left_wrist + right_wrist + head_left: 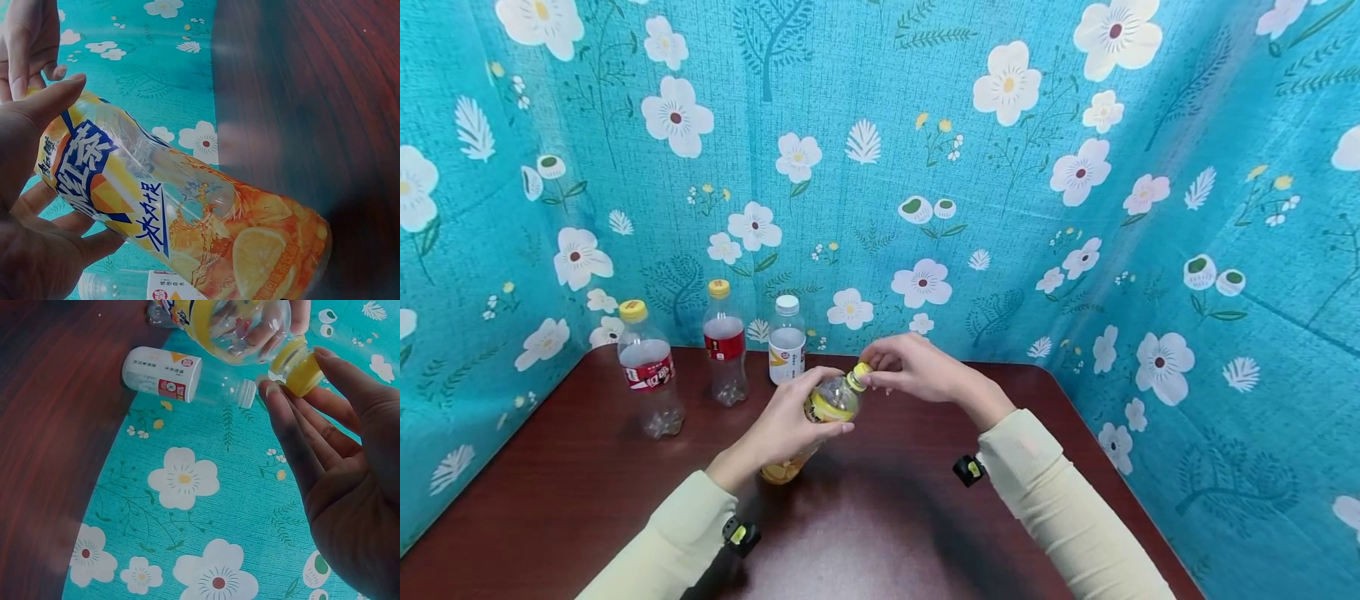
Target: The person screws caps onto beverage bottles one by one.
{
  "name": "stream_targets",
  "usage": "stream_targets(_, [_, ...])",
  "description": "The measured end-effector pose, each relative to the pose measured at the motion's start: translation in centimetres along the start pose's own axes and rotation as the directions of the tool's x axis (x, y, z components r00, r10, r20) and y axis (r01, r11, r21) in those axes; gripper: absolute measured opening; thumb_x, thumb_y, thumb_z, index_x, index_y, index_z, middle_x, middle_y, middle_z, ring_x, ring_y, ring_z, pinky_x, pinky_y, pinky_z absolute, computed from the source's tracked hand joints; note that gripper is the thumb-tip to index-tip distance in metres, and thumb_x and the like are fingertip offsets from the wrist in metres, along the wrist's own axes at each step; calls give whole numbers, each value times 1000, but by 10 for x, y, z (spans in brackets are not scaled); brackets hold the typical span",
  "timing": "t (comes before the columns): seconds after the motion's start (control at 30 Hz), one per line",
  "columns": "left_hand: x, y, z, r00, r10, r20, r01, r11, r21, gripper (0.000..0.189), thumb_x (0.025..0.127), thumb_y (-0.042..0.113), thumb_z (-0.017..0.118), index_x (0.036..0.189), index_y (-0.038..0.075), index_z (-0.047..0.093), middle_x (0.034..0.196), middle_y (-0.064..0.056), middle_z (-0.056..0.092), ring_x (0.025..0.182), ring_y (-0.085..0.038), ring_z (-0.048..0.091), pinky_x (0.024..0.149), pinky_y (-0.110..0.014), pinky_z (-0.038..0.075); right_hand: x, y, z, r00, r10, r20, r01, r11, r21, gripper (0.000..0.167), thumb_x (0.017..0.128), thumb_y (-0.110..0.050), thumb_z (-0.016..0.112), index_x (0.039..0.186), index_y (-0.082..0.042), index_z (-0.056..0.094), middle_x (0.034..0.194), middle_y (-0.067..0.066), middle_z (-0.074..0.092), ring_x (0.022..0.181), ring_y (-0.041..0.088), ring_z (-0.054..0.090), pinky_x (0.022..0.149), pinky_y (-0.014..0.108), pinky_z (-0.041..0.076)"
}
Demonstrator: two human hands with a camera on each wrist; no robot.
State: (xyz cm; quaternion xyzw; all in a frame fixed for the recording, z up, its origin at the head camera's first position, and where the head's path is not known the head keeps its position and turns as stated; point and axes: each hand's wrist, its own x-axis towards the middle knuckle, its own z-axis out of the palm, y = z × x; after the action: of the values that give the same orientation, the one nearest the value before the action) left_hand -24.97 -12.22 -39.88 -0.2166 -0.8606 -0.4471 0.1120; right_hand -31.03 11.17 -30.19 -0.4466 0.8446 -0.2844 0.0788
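Note:
My left hand [790,421] grips a clear plastic tea bottle [187,206] by its upper body, its label printed in yellow and orange with lemon slices. The bottle leans, with its neck up and to the right and its base down near the table in the head view. At the neck, my right hand [917,367] pinches the yellow cap [304,374] between thumb and fingers. The cap sits at the mouth of the neck. Fingers of the left hand wrap behind the bottle in the left wrist view, and the palm hides part of its shoulder.
Behind the hands stand two bottles with yellow caps and red labels, one at the left [649,367] and one farther back [725,346]. A white-capped bottle [786,342] is beside them, close behind the left hand. A floral turquoise curtain [865,208] surrounds the dark red table [880,517].

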Motion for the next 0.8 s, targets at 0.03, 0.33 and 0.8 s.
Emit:
stream_targets(0.03, [0,0,0,1000,-1,2,1,1000,0,71,78,32,92,137,17,55,124,3,63,105,-15,62,85,-28,57,0,-1,-1,1000,2,6,-2,1000,-1,25,98,-19,72,118,-6,70,99,4,75,82,13,72,71,29,60])
stream_targets(0.33, [-1,4,1,1000,-20,10,20,1000,7,71,78,31,92,137,18,55,125,3,63,108,-17,62,86,-30,57,2,-8,-4,1000,-4,31,7,996,-90,16,99,-23,70,108,-10,73,84,-2,73,70,9,68,65,29,59])
stream_targets(0.8, [-3,7,0,999,-41,18,41,999,-14,72,79,31,91,139,20,53,128,3,61,111,-18,61,87,-32,59,1,-10,-3,1000,-8,-11,6,977,-213,25,98,-35,70,114,-16,72,73,-5,63,62,9,57,60,27,50])
